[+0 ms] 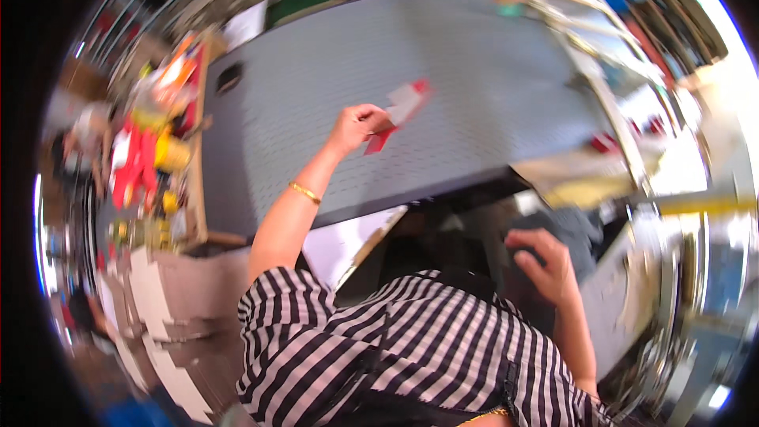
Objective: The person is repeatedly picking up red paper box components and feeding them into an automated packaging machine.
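Over the grey tabletop [316, 71], my left hand [356, 128] reaches forward, a yellow bangle on its wrist. Its thumb and fingers pinch a small folded piece of red and pale grey card [406, 103]. The card looks blurred, and its red ends stick out above and below the fingers. My right hand [547, 266] hangs off the table's near edge, close to my body. Its fingers are loosely bent and apart from the thumb, with nothing visible in them. A dark grey cloth-like heap [571, 231] is just beyond it.
A dark flat object [229, 77] lies at the table's left end. Red and yellow goods [150, 150] crowd a wooden-edged stand to the left. Stacked brown cardboard [198, 292] stands at the near left. A pale metal frame [605, 103] borders the table on the right.
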Demonstrator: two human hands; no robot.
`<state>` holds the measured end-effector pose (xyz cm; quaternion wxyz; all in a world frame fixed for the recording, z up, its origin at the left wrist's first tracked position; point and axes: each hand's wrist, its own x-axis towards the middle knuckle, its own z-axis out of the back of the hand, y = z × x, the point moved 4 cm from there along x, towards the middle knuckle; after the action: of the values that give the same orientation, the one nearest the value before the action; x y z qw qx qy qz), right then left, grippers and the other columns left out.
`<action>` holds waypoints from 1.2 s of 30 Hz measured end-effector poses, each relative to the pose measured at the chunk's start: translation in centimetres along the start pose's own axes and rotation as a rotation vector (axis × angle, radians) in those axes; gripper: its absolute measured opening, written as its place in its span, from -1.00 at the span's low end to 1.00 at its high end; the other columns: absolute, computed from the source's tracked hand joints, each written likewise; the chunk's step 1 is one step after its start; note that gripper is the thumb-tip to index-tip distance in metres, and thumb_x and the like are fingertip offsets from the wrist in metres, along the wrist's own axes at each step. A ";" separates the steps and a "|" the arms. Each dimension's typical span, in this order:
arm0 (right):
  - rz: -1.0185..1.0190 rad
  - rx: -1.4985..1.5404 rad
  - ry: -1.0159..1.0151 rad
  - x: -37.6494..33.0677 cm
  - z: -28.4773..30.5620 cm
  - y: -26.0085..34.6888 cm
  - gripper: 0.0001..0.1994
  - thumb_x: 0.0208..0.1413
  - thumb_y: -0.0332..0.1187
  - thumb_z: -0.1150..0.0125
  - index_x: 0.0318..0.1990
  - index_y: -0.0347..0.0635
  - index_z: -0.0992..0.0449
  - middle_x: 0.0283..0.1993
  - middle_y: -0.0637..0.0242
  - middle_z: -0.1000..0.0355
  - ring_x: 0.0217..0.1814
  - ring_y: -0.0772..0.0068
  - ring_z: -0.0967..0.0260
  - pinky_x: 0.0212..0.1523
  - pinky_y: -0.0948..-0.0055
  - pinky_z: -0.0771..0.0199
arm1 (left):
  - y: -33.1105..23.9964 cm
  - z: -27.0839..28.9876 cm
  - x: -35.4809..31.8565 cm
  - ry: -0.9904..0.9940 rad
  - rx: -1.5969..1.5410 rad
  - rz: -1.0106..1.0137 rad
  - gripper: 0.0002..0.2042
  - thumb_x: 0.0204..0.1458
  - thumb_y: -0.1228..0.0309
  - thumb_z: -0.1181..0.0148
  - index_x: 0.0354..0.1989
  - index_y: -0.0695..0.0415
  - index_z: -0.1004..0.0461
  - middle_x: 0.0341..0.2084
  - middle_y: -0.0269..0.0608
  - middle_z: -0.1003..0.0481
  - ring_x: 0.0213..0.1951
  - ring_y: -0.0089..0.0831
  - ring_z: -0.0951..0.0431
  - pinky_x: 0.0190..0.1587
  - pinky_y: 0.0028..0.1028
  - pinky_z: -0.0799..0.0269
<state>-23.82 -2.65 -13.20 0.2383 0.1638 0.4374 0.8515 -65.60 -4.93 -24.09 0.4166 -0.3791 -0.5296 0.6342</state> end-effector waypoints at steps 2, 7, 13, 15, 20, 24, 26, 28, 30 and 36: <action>0.016 -0.018 -0.278 -4.6 4.4 0.2 -0.70 0.04 -0.46 -0.22 -0.03 -0.25 -0.51 -0.09 0.19 -0.53 -0.01 0.19 -0.47 0.03 0.33 -0.41 | -11.1 -11.3 -2.0 0.272 0.185 -0.286 -0.88 0.02 0.37 -0.34 -0.40 0.16 -0.60 -0.48 -0.36 -0.55 -0.35 -0.57 -0.47 -0.23 -0.47 -0.40; -0.035 -0.248 -0.748 -20.2 13.0 0.1 -0.61 0.06 -0.38 -0.27 0.08 -0.21 -0.46 0.07 0.18 -0.46 0.20 0.17 -0.32 0.21 0.26 -0.24 | -26.3 -34.9 -10.3 0.814 0.324 -0.936 -0.85 -0.15 0.41 -0.44 -0.44 0.13 -0.59 -0.49 -0.27 -0.54 -0.35 -0.39 -0.48 -0.21 -0.41 -0.40; -0.165 -0.311 -0.821 -32.8 10.5 3.7 -0.42 0.08 -0.15 -0.29 0.23 -0.17 -0.33 0.24 0.10 -0.31 0.36 0.09 -0.13 0.36 0.18 -0.06 | -33.4 -44.7 -20.9 1.174 0.122 -1.096 -0.84 -0.17 0.44 -0.44 -0.42 0.17 -0.59 -0.47 -0.25 -0.56 -0.33 -0.36 -0.51 -0.17 -0.38 -0.41; -0.199 -0.090 -0.841 -36.3 9.7 5.6 -0.40 0.06 -0.17 -0.31 0.24 -0.17 -0.33 0.25 0.07 -0.29 0.35 0.13 -0.14 0.35 0.21 -0.07 | -35.0 -46.3 -24.2 1.342 0.064 -0.998 -0.85 -0.16 0.46 -0.44 -0.44 0.20 -0.59 -0.47 -0.22 -0.57 -0.32 -0.37 -0.53 -0.15 -0.40 -0.41; -0.294 0.029 -1.027 -40.2 9.5 7.2 -0.24 -0.10 -0.11 -0.44 0.28 -0.14 -0.28 0.24 0.08 -0.28 0.33 0.14 -0.12 0.34 0.22 -0.10 | -36.7 -49.4 -26.6 1.633 0.351 -1.043 -0.79 -0.21 0.38 -0.49 -0.41 0.12 -0.60 -0.13 -0.15 -0.50 -0.02 -0.27 -0.43 0.07 -0.28 -0.31; -0.337 -0.364 -1.098 -43.8 15.1 5.3 -0.15 -0.19 -0.07 -0.49 0.29 -0.15 -0.25 0.21 0.10 -0.30 0.34 0.07 -0.07 0.33 0.19 -0.10 | -32.2 -57.7 -24.5 1.493 0.526 -1.173 -0.52 -0.36 0.18 -0.58 -0.25 0.06 -0.52 0.07 -0.15 -0.32 0.20 -0.10 -0.18 0.22 -0.14 -0.11; -0.357 -0.458 -1.112 -45.6 18.7 3.6 -0.12 -0.22 -0.06 -0.50 0.29 -0.16 -0.25 0.20 0.11 -0.30 0.32 0.03 -0.09 0.34 0.16 -0.09 | -31.9 -62.0 -23.3 1.452 0.399 -1.222 -0.47 -0.38 0.17 -0.58 -0.18 0.03 -0.50 0.03 -0.15 -0.33 0.18 -0.13 -0.21 0.22 -0.15 -0.12; -0.390 -0.558 -1.061 -47.8 22.6 2.1 -0.11 -0.21 -0.05 -0.50 0.30 -0.16 -0.23 0.22 0.10 -0.30 0.30 0.00 -0.11 0.34 0.15 -0.08 | -33.2 -66.3 -22.9 1.388 0.284 -1.252 -0.41 -0.34 0.26 -0.56 -0.05 0.07 -0.46 0.03 -0.15 -0.33 0.17 -0.19 -0.26 0.22 -0.25 -0.17; -0.411 -0.437 -1.061 -50.2 27.2 -1.5 -0.08 -0.20 -0.18 -0.48 0.36 -0.15 -0.13 0.33 0.15 -0.20 0.36 0.13 -0.08 0.36 0.21 -0.04 | -34.5 -71.1 -21.6 1.370 0.204 -1.080 -0.39 -0.27 0.38 -0.52 0.05 0.08 -0.41 0.06 -0.13 -0.33 0.18 -0.26 -0.29 0.19 -0.30 -0.26; -0.391 0.033 -1.198 -55.2 41.6 -8.6 -0.20 0.05 -0.17 -0.35 0.38 -0.20 -0.07 0.09 0.18 -0.33 0.08 0.43 -0.34 0.09 0.47 -0.37 | -38.8 -86.9 -15.0 1.380 0.049 -0.627 -0.18 -0.16 0.26 -0.50 0.28 0.15 -0.15 0.01 -0.11 -0.47 0.10 -0.27 -0.40 0.22 -0.27 -0.27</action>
<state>44.65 -0.87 -0.69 0.5906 0.5331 0.2631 0.5457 24.98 15.61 1.64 0.8226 -0.5122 -0.2176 0.1167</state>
